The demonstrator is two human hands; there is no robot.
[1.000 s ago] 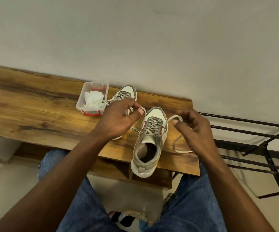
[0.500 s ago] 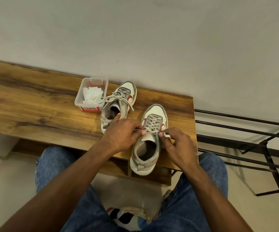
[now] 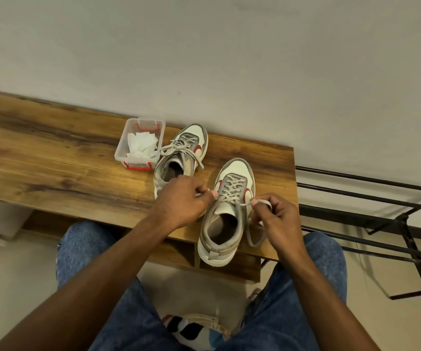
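Near sneaker (image 3: 223,225), white and grey with red marks on its sides, stands upright on the wooden bench (image 3: 52,160). It sits at the bench's front right corner, with its heel at the front edge and its toe aimed at the back edge.

In front of the bench, closest to the camera, are the person's knees in blue jeans (image 3: 85,252), one to each side of that corner. Both forearms reach over the bench's front edge.

The right hand (image 3: 277,221) is over the bench's right end, just beside the sneaker. Its thumb and forefinger pinch the shoelace (image 3: 245,204) just past the top eyelet. The other fingers are curled, and the slack hangs in a grey loop down to the bench top.

The left hand (image 3: 181,201) is further in from the corner, at the sneaker's other side. Its fingers are curled tight, with thumb and forefinger pressed together on a sliver of the shoelace's other end. Most of that end is hidden in the fist.

Deeper on the bench, partly behind the left hand, stands the second sneaker (image 3: 181,153), its lace ends spilling over both sides. Just beside it, near the bench's back edge, a clear plastic box (image 3: 120,148) with red clips holds crumpled white tissue (image 3: 142,145).

Off the bench's right end stands a black metal rack (image 3: 381,198). Behind the bench rises a plain pale wall (image 3: 204,46).
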